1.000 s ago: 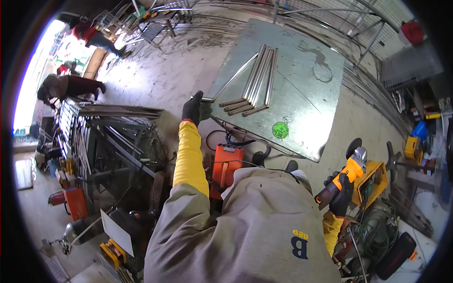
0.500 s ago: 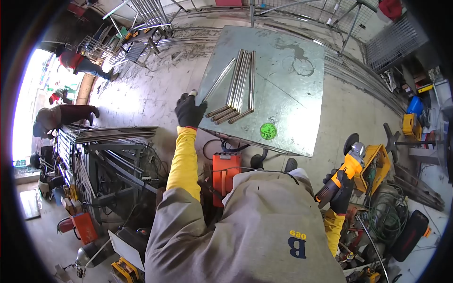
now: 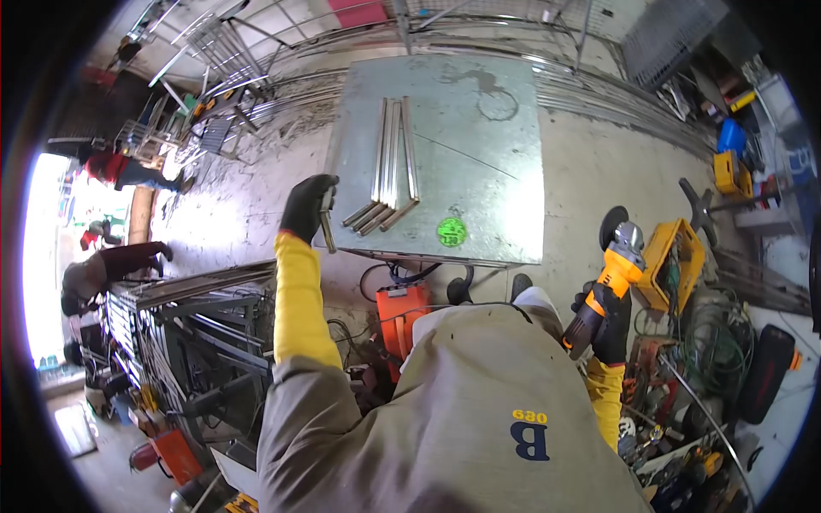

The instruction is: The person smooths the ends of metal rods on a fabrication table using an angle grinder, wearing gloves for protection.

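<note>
A worker in a grey garment (image 3: 410,393) and yellow sleeves (image 3: 299,299) grips a metal tube (image 3: 329,229) in the gloved left hand (image 3: 304,205), just off the left edge of a metal-topped table (image 3: 505,192), as we look down from the wearer's own head. The dark-gloved fingers are closed around the piece, and one end shows beside the fist; how far it runs beyond the glove we cannot quite make out from this angle. In the gloved right hand (image 3: 612,329), we see an orange angle grinder (image 3: 617,275), its body wrapped by the fingers and its dark disc (image 3: 611,227) at the end farther from the worker, well apart from the tube. On the table, we find several bent metal tubes (image 3: 393,162) lying side by side, long legs pointing away and short ends angled toward the near left. A round green sticker (image 3: 451,231) lies to the right of those ends. An orange-red case (image 3: 400,318) stands below the near edge, and a yellow crate (image 3: 652,288) is just right of the grinder. At far left, near a bright opening, we see a person in red (image 3: 107,168) and another person bent forward (image 3: 85,275).
</note>
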Action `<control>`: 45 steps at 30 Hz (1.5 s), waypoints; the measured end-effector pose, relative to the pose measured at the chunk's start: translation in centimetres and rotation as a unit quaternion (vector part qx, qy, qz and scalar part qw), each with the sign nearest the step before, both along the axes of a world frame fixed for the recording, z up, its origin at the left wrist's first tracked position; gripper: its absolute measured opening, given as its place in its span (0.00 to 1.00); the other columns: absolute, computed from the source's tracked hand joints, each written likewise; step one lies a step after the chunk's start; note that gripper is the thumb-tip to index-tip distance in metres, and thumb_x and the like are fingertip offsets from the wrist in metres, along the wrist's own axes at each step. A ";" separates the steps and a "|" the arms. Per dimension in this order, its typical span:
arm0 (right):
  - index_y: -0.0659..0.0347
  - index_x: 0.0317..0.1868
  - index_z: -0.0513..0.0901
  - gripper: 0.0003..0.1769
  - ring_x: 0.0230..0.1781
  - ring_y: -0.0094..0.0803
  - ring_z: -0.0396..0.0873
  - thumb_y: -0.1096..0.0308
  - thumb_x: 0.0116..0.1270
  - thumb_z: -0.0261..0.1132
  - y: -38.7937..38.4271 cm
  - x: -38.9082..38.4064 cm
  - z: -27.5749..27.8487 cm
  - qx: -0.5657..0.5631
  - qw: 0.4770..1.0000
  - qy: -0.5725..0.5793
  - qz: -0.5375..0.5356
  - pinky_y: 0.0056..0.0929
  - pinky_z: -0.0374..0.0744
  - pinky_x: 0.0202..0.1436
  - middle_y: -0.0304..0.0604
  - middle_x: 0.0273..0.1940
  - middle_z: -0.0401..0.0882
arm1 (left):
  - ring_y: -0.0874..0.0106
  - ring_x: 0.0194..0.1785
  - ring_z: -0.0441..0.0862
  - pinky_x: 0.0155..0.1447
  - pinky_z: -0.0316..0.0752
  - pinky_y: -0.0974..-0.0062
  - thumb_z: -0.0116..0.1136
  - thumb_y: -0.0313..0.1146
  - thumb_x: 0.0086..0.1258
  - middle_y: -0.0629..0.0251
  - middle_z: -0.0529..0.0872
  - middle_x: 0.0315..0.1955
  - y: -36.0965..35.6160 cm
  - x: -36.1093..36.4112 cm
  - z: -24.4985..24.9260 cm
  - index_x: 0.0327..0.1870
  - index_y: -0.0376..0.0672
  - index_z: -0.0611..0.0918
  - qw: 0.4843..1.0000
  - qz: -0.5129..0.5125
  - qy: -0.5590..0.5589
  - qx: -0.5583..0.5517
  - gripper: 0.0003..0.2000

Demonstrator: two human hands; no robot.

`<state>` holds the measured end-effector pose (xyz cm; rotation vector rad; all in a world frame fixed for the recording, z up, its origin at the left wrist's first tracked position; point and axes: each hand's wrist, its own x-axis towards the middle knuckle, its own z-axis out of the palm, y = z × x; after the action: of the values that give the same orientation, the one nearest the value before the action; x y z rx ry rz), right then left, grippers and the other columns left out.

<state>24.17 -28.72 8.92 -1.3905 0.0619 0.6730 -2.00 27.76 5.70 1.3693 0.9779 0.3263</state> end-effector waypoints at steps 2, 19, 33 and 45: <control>0.62 0.59 0.78 0.21 0.40 0.38 0.91 0.58 0.76 0.71 -0.3 0.3 -0.5 0.005 1.000 -0.001 0.005 0.41 0.92 0.46 0.45 0.44 0.87 | 0.75 0.35 0.81 0.41 0.80 0.73 0.59 0.41 0.82 0.64 0.87 0.43 -4.3 0.4 2.5 0.75 0.38 0.78 0.985 0.062 -0.135 -0.092 0.25; 0.64 0.58 0.79 0.20 0.40 0.39 0.91 0.59 0.76 0.71 -0.2 2.3 -0.4 0.028 0.999 0.016 0.039 0.41 0.93 0.45 0.45 0.43 0.87 | 0.67 0.48 0.91 0.56 0.91 0.66 0.62 0.24 0.76 0.64 0.89 0.45 -24.7 7.7 1.5 0.71 0.38 0.80 0.971 0.085 -0.224 -0.009 0.23; 0.62 0.62 0.78 0.22 0.43 0.39 0.90 0.57 0.77 0.70 -0.7 3.4 -0.8 0.031 0.996 0.011 0.081 0.41 0.92 0.51 0.46 0.46 0.86 | 0.50 0.66 0.80 0.70 0.74 0.49 0.70 0.32 0.64 0.55 0.83 0.65 -22.1 7.3 -5.5 0.72 0.52 0.84 0.733 -0.136 0.234 0.625 0.30; 0.64 0.58 0.78 0.23 0.39 0.40 0.91 0.58 0.74 0.73 0.2 2.7 0.2 0.019 0.999 -0.016 0.030 0.42 0.92 0.47 0.47 0.44 0.87 | 0.51 0.41 0.89 0.47 0.83 0.52 0.72 0.41 0.70 0.53 0.91 0.39 -21.1 7.0 -1.9 0.51 0.44 0.91 0.817 -0.245 0.082 0.516 0.14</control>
<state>26.84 -28.53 9.10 -1.3703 -0.0179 0.6982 4.96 6.68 3.77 2.6188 0.5073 0.3590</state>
